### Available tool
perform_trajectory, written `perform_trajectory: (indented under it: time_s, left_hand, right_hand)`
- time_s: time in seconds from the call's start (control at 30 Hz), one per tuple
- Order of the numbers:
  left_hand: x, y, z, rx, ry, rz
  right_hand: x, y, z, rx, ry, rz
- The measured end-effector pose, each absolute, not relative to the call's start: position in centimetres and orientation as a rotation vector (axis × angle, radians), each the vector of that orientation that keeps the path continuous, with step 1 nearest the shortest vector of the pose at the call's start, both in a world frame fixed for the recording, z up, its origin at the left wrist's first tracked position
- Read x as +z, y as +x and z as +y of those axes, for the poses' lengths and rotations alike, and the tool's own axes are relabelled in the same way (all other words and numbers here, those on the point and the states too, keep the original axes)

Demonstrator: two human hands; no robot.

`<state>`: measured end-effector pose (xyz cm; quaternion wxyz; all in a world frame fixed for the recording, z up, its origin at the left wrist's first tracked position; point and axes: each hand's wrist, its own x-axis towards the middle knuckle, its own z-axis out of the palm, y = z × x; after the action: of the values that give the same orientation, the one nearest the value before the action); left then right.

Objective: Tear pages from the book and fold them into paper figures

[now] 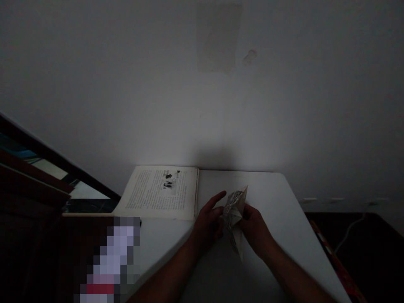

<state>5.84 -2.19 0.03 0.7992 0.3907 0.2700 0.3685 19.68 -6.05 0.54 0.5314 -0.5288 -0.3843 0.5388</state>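
A piece of origami folded from printed paper [234,216] is held up above the white table, with pointed tips at its top and bottom. My right hand [254,225] grips its right side, the fingers closed on the folds and partly hidden by the paper. On the other side, my left hand [210,219] pinches the left edge, its index finger stretched out past the paper. The left thumb and lower fingers are in shadow.
An open book [158,191] with printed text and a small picture lies at the table's far left, against the wall. The white table [265,189] has a rounded far right corner. A pale cable [349,231] hangs at right. A blurred-out patch [110,256] covers the lower left.
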Motion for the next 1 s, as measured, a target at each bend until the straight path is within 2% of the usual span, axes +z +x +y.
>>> perform_trajectory:
  time_s: [0.23, 0.4, 0.53, 0.73, 0.83, 1.0]
  left_hand:
    - [-0.7, 6.0, -2.3, 0.816, 0.875, 0.495]
    - [-1.0, 6.0, -2.4, 0.857, 0.911, 0.546]
    - [-0.6, 5.6, -2.1, 0.935, 0.86, 0.607]
    - [-0.3, 5.2, -1.9, 0.965, 0.888, 0.62]
    - [-0.3, 5.3, -2.0, 0.97, 0.928, 0.605]
    - [-0.5, 5.5, -2.2, 0.941, 0.955, 0.621]
  right_hand:
    - [1.2, 18.7, -6.3, 1.504, -1.116, -0.642]
    - [0.3, 19.0, -6.2, 1.518, -1.12, -0.713]
    - [-0.3, 19.8, -6.3, 1.245, -1.311, -0.903]
    - [0.6, 20.8, -7.0, 0.501, -1.414, -1.471]
    - [0.9, 21.0, -7.0, 0.312, -1.291, -1.733]
    - [0.8, 20.9, -6.7, 0.123, -1.264, -1.824]
